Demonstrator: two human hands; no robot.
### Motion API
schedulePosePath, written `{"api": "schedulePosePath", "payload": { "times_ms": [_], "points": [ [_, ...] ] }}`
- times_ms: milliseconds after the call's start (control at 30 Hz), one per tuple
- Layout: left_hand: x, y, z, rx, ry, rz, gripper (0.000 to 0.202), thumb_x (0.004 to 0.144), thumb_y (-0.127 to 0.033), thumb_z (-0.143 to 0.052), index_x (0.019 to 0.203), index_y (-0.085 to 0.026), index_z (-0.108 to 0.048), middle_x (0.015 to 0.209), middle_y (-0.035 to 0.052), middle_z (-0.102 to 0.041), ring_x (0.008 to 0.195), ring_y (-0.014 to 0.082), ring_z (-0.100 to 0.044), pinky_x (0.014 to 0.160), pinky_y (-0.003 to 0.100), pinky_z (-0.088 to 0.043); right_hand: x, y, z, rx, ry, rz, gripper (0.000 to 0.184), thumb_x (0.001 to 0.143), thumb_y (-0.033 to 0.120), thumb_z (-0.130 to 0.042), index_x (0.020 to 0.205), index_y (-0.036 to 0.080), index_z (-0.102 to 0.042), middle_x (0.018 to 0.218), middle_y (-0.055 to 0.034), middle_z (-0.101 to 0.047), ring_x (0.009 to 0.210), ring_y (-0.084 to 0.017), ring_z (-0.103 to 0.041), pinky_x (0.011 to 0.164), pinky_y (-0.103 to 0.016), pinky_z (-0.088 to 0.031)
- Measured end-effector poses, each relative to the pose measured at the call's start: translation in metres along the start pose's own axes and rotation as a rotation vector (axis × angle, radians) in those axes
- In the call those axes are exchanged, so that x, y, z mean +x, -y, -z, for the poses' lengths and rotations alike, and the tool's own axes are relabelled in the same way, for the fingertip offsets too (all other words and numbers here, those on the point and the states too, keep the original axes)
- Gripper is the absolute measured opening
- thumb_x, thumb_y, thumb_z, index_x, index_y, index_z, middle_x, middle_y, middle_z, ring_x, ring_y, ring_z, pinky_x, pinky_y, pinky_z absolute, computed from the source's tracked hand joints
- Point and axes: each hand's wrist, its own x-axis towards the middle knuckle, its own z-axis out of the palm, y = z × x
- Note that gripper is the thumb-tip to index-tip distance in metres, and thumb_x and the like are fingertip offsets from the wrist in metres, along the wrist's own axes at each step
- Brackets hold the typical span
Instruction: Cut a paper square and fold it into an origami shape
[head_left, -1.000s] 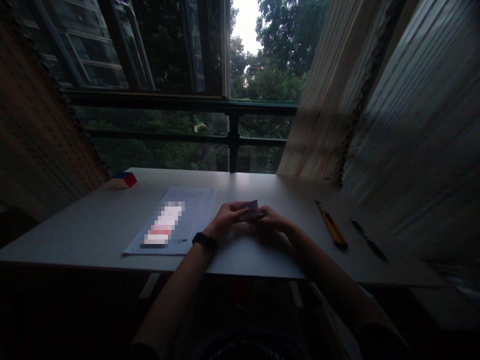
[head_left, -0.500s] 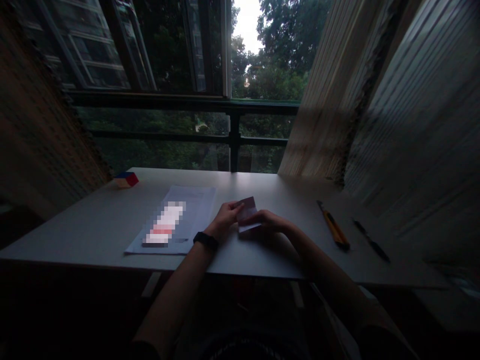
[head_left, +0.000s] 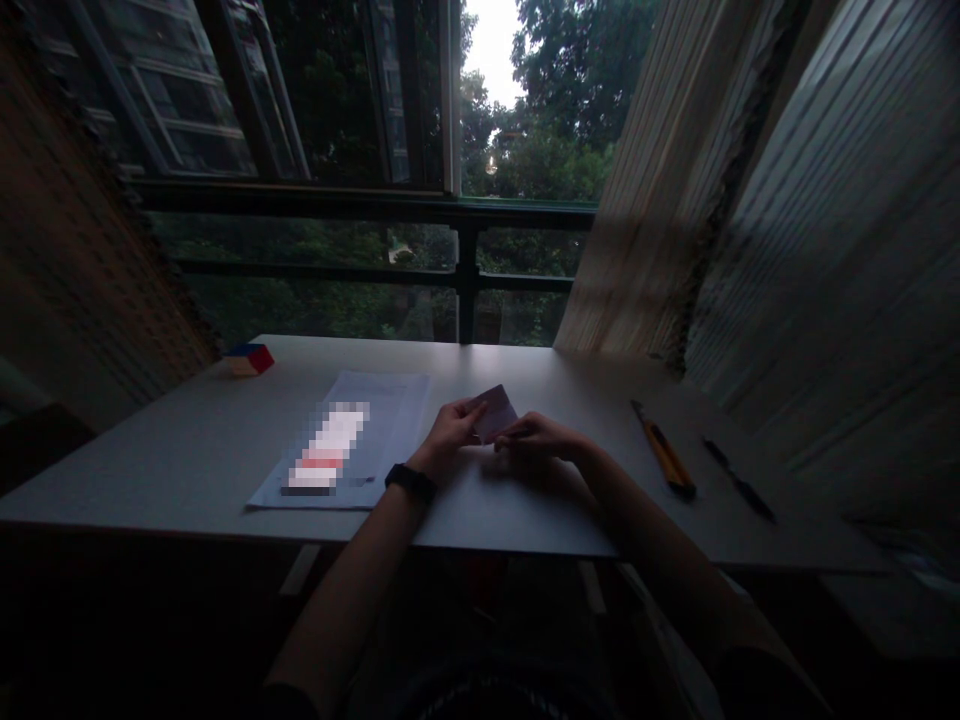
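A small, flat, pinkish-grey card (head_left: 495, 410) is held tilted just above the middle of the white table (head_left: 540, 385). My left hand (head_left: 450, 428), a dark band at its wrist, pinches the card's left side with the thumb across its face. My right hand (head_left: 541, 437) is at the lower right edge of the card, its fingers curled and closed against it. Dim light hides the print on the card and the exact placing of the right fingertips.
White paper sheets (head_left: 397, 420) lie left of my hands, partly blurred out. Behind them, at the far left, sits a colored cube (head_left: 251, 360). A yellow utility knife (head_left: 664, 450) and a dark pen (head_left: 739, 478) lie to the right. A window and curtains stand behind.
The card has turned and tilted upward, and its pale lower part no longer shows. My right fingers have curled in at its lower edge. My left hand has hardly moved.
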Motion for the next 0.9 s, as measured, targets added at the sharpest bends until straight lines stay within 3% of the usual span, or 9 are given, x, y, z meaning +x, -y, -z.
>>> {"api": "schedulePosePath", "payload": {
  "times_ms": [167, 333, 500, 600, 733, 900],
  "points": [
    [0.000, 0.000, 0.002, 0.053, 0.084, -0.019, 0.045, 0.053, -0.038, -0.077, 0.084, -0.009, -0.065, 0.074, 0.0073, -0.065, 0.064, 0.0163, -0.061, 0.062, 0.028, -0.046, 0.002, -0.004, 0.000, 0.151, -0.066, -0.076, 0.047, 0.074, 0.053, -0.054, 0.083, 0.010, -0.068, 0.060, -0.0021, -0.060, 0.051, -0.009, -0.051, 0.050, -0.020, -0.038],
    [-0.004, -0.003, 0.001, 0.155, 0.183, 0.000, 0.042, 0.058, -0.032, -0.075, 0.093, -0.009, -0.067, 0.078, 0.0099, -0.066, 0.064, 0.0145, -0.059, 0.058, 0.025, -0.043, 0.007, -0.010, -0.004, 0.152, -0.222, -0.065, 0.037, 0.062, 0.044, -0.069, 0.070, 0.008, -0.067, 0.056, -0.0021, -0.060, 0.049, -0.009, -0.051, 0.049, -0.021, -0.038],
    [-0.009, -0.005, -0.002, 0.130, 0.239, -0.029, 0.044, 0.056, -0.022, -0.075, 0.097, -0.010, -0.066, 0.086, 0.0126, -0.067, 0.073, 0.0176, -0.060, 0.066, 0.028, -0.044, 0.006, -0.011, -0.004, 0.196, -0.240, -0.028, 0.034, 0.055, 0.040, -0.073, 0.069, 0.009, -0.068, 0.054, -0.0024, -0.061, 0.049, -0.012, -0.054, 0.050, -0.023, -0.040],
    [-0.009, -0.007, -0.004, 0.123, 0.176, -0.014, 0.039, 0.057, -0.027, -0.074, 0.093, -0.011, -0.068, 0.083, 0.0110, -0.067, 0.072, 0.0179, -0.060, 0.064, 0.028, -0.045, 0.004, -0.008, -0.003, 0.254, -0.209, -0.084, 0.037, 0.057, 0.042, -0.072, 0.071, 0.008, -0.068, 0.055, -0.0037, -0.062, 0.047, -0.012, -0.055, 0.047, -0.023, -0.040],
    [-0.006, -0.008, -0.003, 0.083, -0.040, -0.030, 0.039, 0.052, -0.033, -0.076, 0.083, -0.010, -0.068, 0.072, 0.0065, -0.066, 0.064, 0.0171, -0.060, 0.059, 0.029, -0.046, 0.001, -0.003, 0.000, 0.288, -0.168, -0.137, 0.042, 0.062, 0.046, -0.069, 0.079, 0.008, -0.069, 0.061, -0.0058, -0.064, 0.050, -0.011, -0.056, 0.048, -0.022, -0.040],
    [-0.002, -0.004, 0.001, 0.110, -0.085, -0.062, 0.032, 0.052, -0.031, -0.074, 0.073, -0.008, -0.067, 0.058, 0.0024, -0.061, 0.052, 0.0125, -0.055, 0.052, 0.025, -0.044, -0.003, 0.004, 0.002, 0.252, -0.100, -0.099, 0.044, 0.062, 0.042, -0.070, 0.092, 0.010, -0.068, 0.070, -0.0063, -0.066, 0.060, -0.012, -0.058, 0.054, -0.023, -0.042]
  ]
}}
